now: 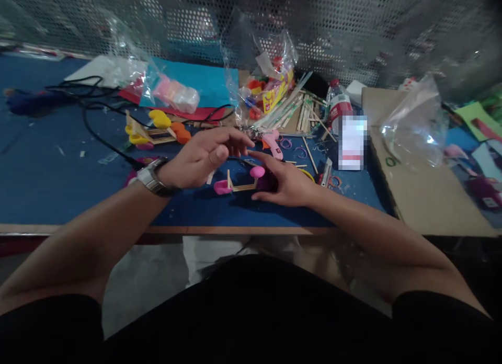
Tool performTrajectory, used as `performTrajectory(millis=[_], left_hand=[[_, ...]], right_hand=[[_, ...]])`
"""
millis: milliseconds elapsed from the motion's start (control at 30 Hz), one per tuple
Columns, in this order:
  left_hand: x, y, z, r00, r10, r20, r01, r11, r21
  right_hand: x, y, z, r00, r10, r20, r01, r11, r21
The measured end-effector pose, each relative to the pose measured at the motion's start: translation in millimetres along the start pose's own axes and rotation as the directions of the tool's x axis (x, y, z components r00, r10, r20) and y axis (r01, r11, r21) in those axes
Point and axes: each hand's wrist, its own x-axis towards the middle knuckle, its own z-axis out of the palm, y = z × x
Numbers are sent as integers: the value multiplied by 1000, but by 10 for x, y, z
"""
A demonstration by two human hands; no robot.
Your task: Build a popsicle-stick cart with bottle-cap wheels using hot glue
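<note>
A small model (243, 187) made of wooden sticks and pink clay stands on the blue table near its front edge. Above and left of it hovers my left hand (206, 156), fingers stretched out and holding nothing. My right hand (288, 182) curves around the model's right end, thumb and fingers apart; a dark part of the model sits in its shadow, and I cannot tell whether the fingers touch it. Behind the hands lies a pink glue gun (273, 144). A second stick model (155, 131) with yellow and orange clay rests left of my left hand.
Wooden sticks (305, 113), a bottle (338, 103), a phone (352, 144) and a utility knife (325, 173) lie to the right. A cardboard box (431, 196) borders that side. A black cable (98, 131) crosses the left. Blue paper (212, 84) lies behind, before a perforated metal panel (188, 13).
</note>
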Motion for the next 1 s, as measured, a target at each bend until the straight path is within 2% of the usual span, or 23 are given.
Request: performTrajectory(millis=[100, 300, 433, 533, 733, 867, 1000], left_hand=[[-63, 29, 46, 993, 63, 95, -68, 997, 42], [-91, 65, 55, 980, 84, 178, -98, 993, 68], [-95, 51, 59, 984, 56, 167, -71, 993, 89], [-100, 22, 70, 985, 83, 153, -99, 990, 103], [-115, -30, 77, 967, 180, 180, -210, 964, 165], [-117, -45, 74, 967, 184, 179, -216, 960, 181], [-119, -52, 73, 969, 165, 186, -199, 963, 184]], right_hand=[[-11, 9, -15, 989, -125, -81, 126, 992, 15], [18, -43, -48, 979, -138, -152, 144, 989, 27], [26, -44, -32, 983, -51, -176, 57, 998, 33], [32, -34, -23, 984, -30, -173, 39, 998, 53], [22, 13, -24, 983, -65, -171, 71, 997, 26], [-7, 75, -2, 988, -59, -145, 53, 998, -45], [-36, 95, 40, 981, -131, -142, 112, 985, -134]])
